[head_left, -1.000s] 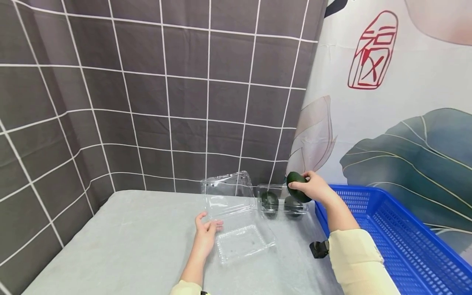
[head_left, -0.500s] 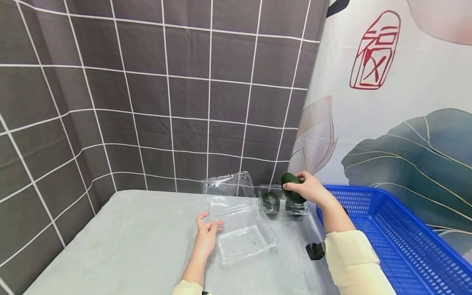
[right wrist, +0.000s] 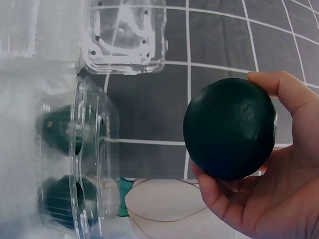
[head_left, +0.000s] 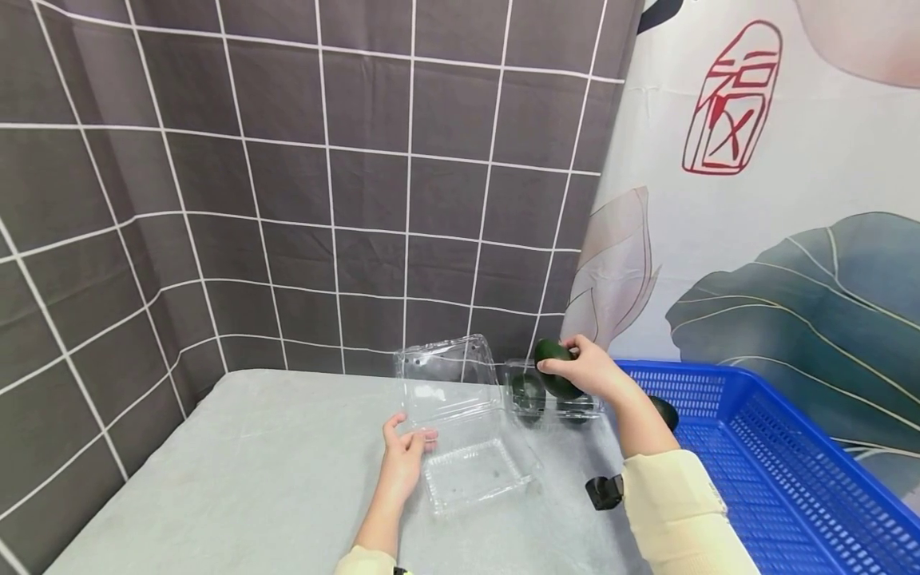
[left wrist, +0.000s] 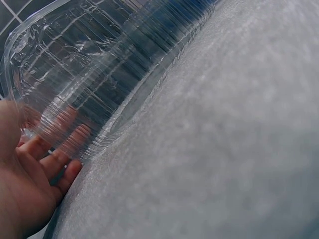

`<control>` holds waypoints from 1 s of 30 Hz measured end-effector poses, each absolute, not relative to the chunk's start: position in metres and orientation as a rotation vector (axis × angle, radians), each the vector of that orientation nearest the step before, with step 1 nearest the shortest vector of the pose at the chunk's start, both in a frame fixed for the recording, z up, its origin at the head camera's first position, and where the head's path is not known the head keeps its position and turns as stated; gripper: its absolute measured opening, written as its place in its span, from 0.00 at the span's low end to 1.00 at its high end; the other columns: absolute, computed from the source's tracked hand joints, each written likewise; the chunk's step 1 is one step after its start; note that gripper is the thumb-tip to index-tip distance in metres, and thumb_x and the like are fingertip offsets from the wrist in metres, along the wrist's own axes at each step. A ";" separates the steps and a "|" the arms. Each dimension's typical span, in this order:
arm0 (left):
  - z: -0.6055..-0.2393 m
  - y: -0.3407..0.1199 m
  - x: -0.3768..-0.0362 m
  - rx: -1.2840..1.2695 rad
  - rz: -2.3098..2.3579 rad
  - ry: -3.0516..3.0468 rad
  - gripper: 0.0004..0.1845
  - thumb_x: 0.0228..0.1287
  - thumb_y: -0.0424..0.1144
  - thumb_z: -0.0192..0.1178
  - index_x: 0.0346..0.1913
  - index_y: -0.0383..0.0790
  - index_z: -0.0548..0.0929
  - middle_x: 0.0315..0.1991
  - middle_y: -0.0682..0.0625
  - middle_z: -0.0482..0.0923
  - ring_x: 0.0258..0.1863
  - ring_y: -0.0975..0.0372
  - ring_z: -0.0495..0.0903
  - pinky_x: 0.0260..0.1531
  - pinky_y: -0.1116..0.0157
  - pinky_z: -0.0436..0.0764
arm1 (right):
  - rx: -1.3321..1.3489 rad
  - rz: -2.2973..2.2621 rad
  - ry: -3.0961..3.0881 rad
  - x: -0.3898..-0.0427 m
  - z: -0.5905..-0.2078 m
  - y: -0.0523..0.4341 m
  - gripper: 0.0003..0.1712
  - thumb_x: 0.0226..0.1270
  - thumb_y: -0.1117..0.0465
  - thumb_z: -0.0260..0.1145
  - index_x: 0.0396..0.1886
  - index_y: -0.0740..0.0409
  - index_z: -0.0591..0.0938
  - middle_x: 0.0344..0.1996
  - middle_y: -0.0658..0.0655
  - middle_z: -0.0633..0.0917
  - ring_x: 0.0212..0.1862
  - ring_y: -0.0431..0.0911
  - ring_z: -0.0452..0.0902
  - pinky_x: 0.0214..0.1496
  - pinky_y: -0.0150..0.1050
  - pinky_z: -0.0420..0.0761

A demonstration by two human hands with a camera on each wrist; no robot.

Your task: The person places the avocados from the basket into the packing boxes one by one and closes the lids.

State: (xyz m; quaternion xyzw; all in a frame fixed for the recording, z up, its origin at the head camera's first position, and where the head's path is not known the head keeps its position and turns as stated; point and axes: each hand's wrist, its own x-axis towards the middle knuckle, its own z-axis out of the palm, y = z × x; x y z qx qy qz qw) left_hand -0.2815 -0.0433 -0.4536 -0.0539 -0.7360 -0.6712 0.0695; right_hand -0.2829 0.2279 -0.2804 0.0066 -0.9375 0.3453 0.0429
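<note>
Since the earlier frames, my right hand point(head_left: 592, 374) has carried the avocado point(head_left: 556, 369) leftward, from beside the blue basket point(head_left: 783, 471) to above the shut clamshell point(head_left: 552, 391); my left hand has not shifted. Going from the left: grey cloth point(head_left: 237, 471) covers the table, with dark tiled wall behind it. My left hand point(head_left: 404, 457) lies on the cloth with fingers point(left wrist: 50, 159) nearly straight, touching the near left edge of the open box point(head_left: 467, 435); it grips nothing. That box sits mid-table, its lid point(head_left: 446, 379) standing up at the back and its tray flat and bare in front. Just right of it the shut clamshell holds two dark avocados, seen through the plastic from the right wrist. Above that clamshell my right hand curls its fingers and thumb point(right wrist: 284, 94) around the held avocado, which is off the table and clear of both boxes. Another avocado point(head_left: 664, 411) lies in the near corner of the blue basket at far right, partly hidden behind my forearm.
</note>
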 end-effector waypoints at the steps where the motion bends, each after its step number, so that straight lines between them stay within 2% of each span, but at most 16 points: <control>1: -0.453 -0.043 -0.282 -0.162 -2.021 -2.213 0.24 0.69 0.31 0.44 0.62 0.32 0.48 0.42 0.39 0.82 0.41 0.51 0.82 0.55 0.47 0.64 | 0.018 1.055 -2.867 -0.283 -0.281 0.227 0.34 0.54 0.48 0.66 0.51 0.67 0.67 0.48 0.70 0.74 0.45 0.57 0.72 0.47 0.49 0.74; 7: -0.454 -0.042 -0.283 -0.157 -2.010 -2.222 0.24 0.69 0.31 0.45 0.62 0.33 0.49 0.41 0.40 0.82 0.41 0.52 0.82 0.55 0.47 0.64 | 0.004 1.026 -2.878 -0.284 -0.281 0.220 0.34 0.53 0.47 0.66 0.51 0.66 0.68 0.43 0.66 0.77 0.43 0.56 0.73 0.44 0.48 0.75; 18: -0.457 -0.042 -0.284 -0.158 -2.010 -2.207 0.23 0.68 0.30 0.45 0.61 0.33 0.50 0.41 0.40 0.82 0.41 0.52 0.82 0.53 0.48 0.66 | 0.050 1.057 -2.892 -0.285 -0.282 0.210 0.35 0.54 0.48 0.66 0.52 0.68 0.68 0.41 0.65 0.76 0.40 0.54 0.73 0.41 0.46 0.75; 30: -0.456 -0.042 -0.283 -0.161 -2.016 -2.207 0.23 0.68 0.30 0.45 0.61 0.32 0.50 0.41 0.39 0.82 0.41 0.50 0.82 0.53 0.47 0.65 | 0.055 1.050 -2.915 -0.290 -0.288 0.199 0.34 0.53 0.47 0.66 0.51 0.65 0.68 0.40 0.63 0.77 0.38 0.52 0.74 0.40 0.45 0.76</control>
